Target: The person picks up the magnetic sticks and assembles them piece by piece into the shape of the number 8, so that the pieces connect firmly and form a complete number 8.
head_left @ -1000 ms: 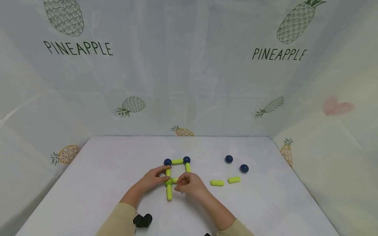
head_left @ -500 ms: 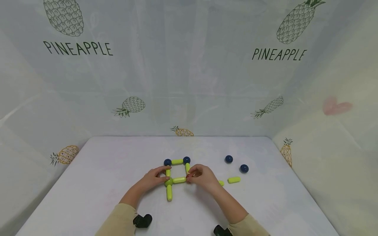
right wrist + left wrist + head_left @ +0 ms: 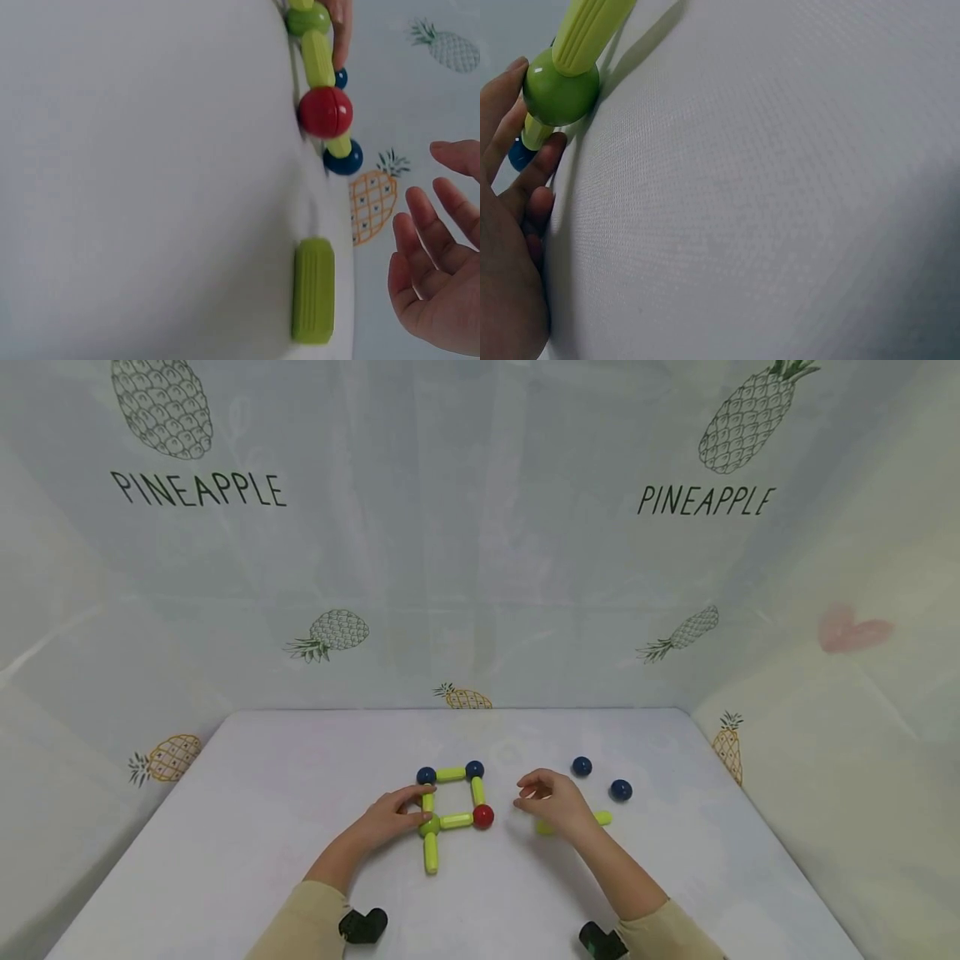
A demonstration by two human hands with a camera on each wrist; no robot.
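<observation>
Lime-green, plastic-looking rods and glossy balls make up a closed square frame (image 3: 456, 821), lying flat on the white tabletop (image 3: 712, 868), left of the loose pieces. All four sides and corners are joined: a navy ball (image 3: 426, 775) at the far left, another navy ball (image 3: 475, 769) at the far right, a shiny red ball (image 3: 483, 817) at the near right and a green ball (image 3: 428, 828) at the near left. From the green ball a tail rod (image 3: 431, 855) points toward the person, its near end bare. Judged by this, the square is complete and the building is perhaps past its middle; four pieces lie unjoined on the right: two lime-green loose rods (image 3: 603, 817) and two loose navy balls (image 3: 621, 790).

Counted, there are seven rods, five in the build and two apart, and six balls: four navy, one red, one green.

The left hand (image 3: 386, 817) holds the frame's left side, thumb at the green ball, a finger reaching over the rod near the navy corner. The right hand (image 3: 558, 806) hovers between the frame and the loose pieces, fingers loosely bent and parted, with nothing in its grasp.
</observation>
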